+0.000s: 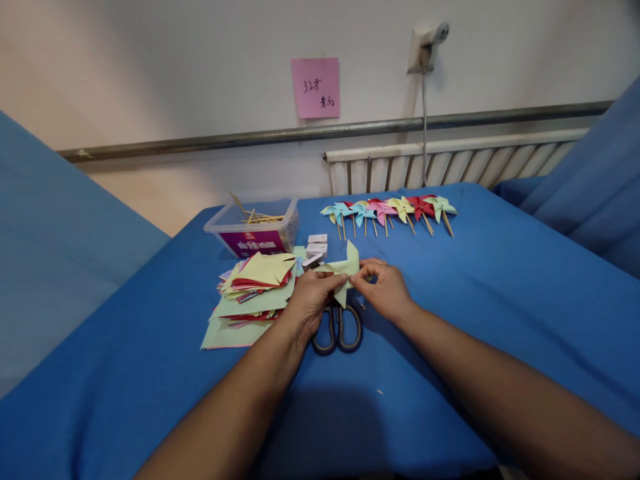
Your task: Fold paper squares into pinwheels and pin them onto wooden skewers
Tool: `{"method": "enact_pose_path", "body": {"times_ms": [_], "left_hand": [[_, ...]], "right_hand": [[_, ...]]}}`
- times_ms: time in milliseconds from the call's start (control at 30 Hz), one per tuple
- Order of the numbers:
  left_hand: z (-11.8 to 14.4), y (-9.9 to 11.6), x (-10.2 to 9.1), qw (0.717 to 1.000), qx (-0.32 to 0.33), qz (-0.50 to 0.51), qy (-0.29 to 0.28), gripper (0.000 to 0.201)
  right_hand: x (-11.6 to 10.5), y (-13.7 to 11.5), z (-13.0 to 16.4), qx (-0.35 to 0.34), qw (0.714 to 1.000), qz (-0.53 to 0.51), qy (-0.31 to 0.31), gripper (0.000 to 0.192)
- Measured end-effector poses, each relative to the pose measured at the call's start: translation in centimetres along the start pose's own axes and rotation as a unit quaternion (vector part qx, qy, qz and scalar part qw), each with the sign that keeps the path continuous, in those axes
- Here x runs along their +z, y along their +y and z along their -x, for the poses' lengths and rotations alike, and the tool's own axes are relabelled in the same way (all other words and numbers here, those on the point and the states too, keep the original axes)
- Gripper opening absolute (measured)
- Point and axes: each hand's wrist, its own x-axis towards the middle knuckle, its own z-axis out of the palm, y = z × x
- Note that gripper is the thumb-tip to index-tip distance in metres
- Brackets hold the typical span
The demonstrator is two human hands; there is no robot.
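Observation:
A pale green paper pinwheel is held up between my two hands, its folded blades pointing several ways. My left hand pinches it from the left, thumb near the centre. From the right, my right hand has thumb and fingertips closed on the middle of the same pinwheel. Whether a pin is between those fingertips I cannot make out. Just below the hands lie dark-handled scissors, their blades hidden. Close to my left hand are stacks of cut coloured paper, yellow on top.
A clear plastic box with wooden sticks stands back left. Small white boxes sit beyond the hands. Finished-looking pinwheels on sticks lie in a row at the back. A blue cloth covers the table; a radiator is behind.

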Motion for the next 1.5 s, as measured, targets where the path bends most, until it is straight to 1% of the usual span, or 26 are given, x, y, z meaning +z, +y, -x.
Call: {"method": "enact_pose_path", "body": {"times_ms": [200, 367, 433, 500, 567, 633, 733, 800, 900, 1000, 1067, 1133, 1233, 1300, 1400, 1500], "left_hand": [[0.0, -0.1, -0.1, 1.000, -0.004, -0.018, 0.014, 0.017], [0.3, 0.1, 0.2, 0.999, 0.001, -0.023, 0.026, 0.017], [0.3, 0.1, 0.2, 0.999, 0.005, -0.020, 0.031, 0.018], [0.3, 0.2, 0.2, 0.999, 0.002, -0.021, 0.037, 0.019], [0.3, 0.3, 0.1, 0.999, -0.003, -0.024, 0.043, 0.020], [0.2, 0.4, -0.1, 0.999, -0.007, -0.023, 0.033, 0.022], [0.3, 0.7, -0.2, 1.000, -0.002, -0.030, -0.001, 0.028], [0.4, 0.9, -0.1, 0.998, 0.011, -0.056, -0.010, 0.029], [0.7, 1.1, 0.0, 0.991, 0.039, -0.127, -0.007, 0.026], [0.8, 1.2, 0.1, 0.981, 0.062, -0.184, -0.006, 0.023], [0.8, 1.1, 0.1, 0.982, 0.075, -0.176, 0.002, 0.024], [0.8, 0.9, 0.2, 0.987, 0.081, -0.139, 0.011, 0.026], [0.6, 0.4, 0.3, 0.995, 0.056, -0.079, 0.012, 0.029], [0.5, 0.1, 0.4, 0.998, 0.031, -0.048, 0.008, 0.030], [0.6, -0.2, 0.6, 1.000, 0.021, -0.016, 0.011, 0.030], [0.6, -0.3, 0.7, 0.999, 0.032, -0.019, 0.022, 0.031]], "right_hand": [[0.0, 0.0, 0.1, 0.005, 1.000, 0.000, -0.006, 0.017], [0.1, -0.1, 0.1, -0.004, 1.000, -0.013, -0.012, 0.017], [0.2, 0.0, 0.2, 0.002, 0.999, -0.031, -0.014, 0.017], [0.2, 0.0, 0.2, 0.023, 0.997, -0.071, -0.010, 0.015], [0.3, 0.0, 0.1, 0.061, 0.988, -0.139, 0.006, 0.016], [0.2, -0.1, -0.1, 0.106, 0.967, -0.233, 0.012, 0.025], [-0.1, -0.7, -0.3, 0.162, 0.920, -0.356, -0.028, 0.039], [-0.4, -1.1, -0.3, 0.176, 0.901, -0.393, -0.059, 0.043], [-0.5, -1.4, -0.3, 0.176, 0.896, -0.399, -0.085, 0.045], [-0.5, -1.3, -0.2, 0.174, 0.910, -0.365, -0.091, 0.046], [-0.3, -1.3, -0.1, 0.167, 0.920, -0.344, -0.080, 0.045], [-0.2, -1.3, -0.1, 0.166, 0.922, -0.346, -0.053, 0.044], [0.1, -1.6, -0.1, 0.180, 0.909, -0.375, 0.001, 0.044], [0.1, -1.8, -0.1, 0.185, 0.899, -0.395, 0.024, 0.044], [0.1, -1.8, 0.1, 0.180, 0.892, -0.414, 0.032, 0.044], [0.3, -1.7, 0.3, 0.173, 0.892, -0.418, 0.024, 0.043]]}}
